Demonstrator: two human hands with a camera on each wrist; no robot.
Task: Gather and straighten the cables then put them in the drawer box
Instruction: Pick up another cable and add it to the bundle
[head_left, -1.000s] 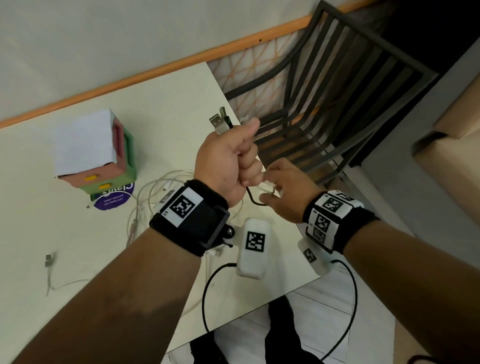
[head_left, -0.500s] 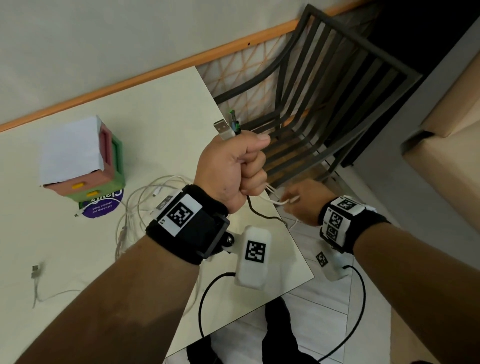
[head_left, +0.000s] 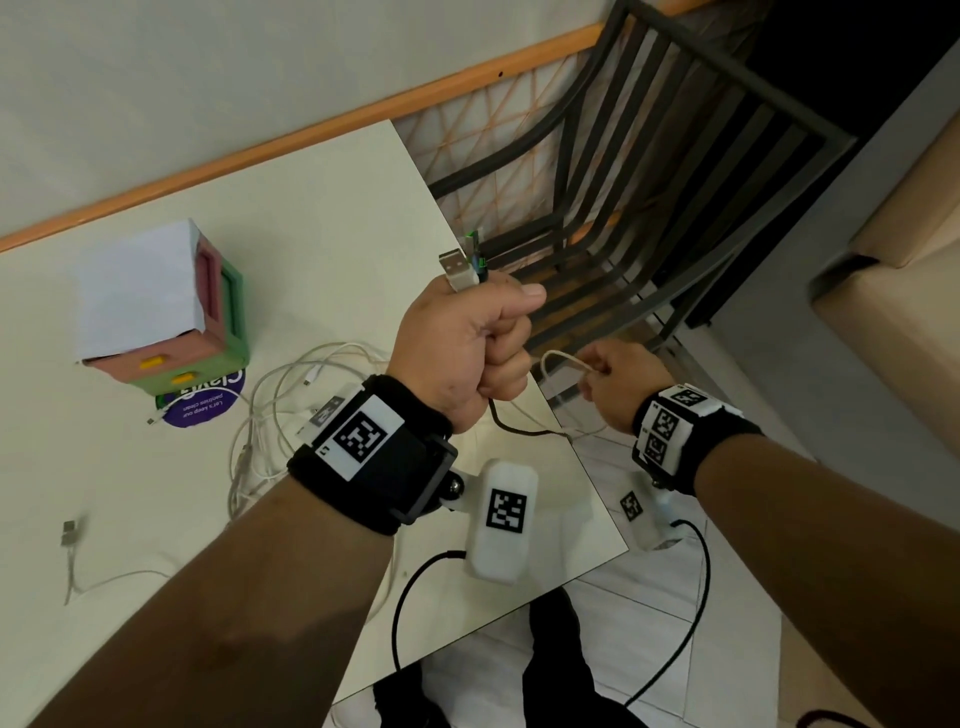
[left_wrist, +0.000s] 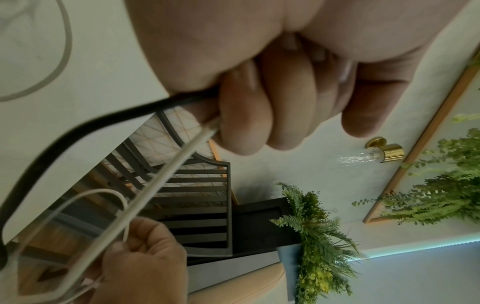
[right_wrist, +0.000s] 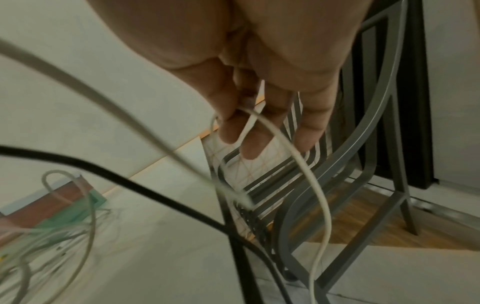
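Your left hand (head_left: 462, 353) is raised above the right edge of the pale surface (head_left: 322, 218), its fingers (left_wrist: 272, 115) clenched in a fist around a white cable (left_wrist: 161, 179) and a black cable (left_wrist: 85, 123). Their USB plugs (head_left: 460, 270) stick up out of the top of the fist, toward 12 o'clock. Both cables leave the bottom of the fist toward 4 o'clock.

Your right hand (head_left: 615, 387) is at 3 o'clock of the left, just past the surface's edge and in front of a dark slatted chair (head_left: 675, 171). Its fingers (right_wrist: 233, 127) pinch a loop of the white cable.

At 9 o'clock of the left hand a tangle of white cables (head_left: 291, 405) lies on the surface. Beyond it, near 10 o'clock, stands the drawer box (head_left: 156, 306), pink and green, on a purple round sticker (head_left: 208, 405). One more white cable (head_left: 72, 551) lies apart at 8 o'clock.
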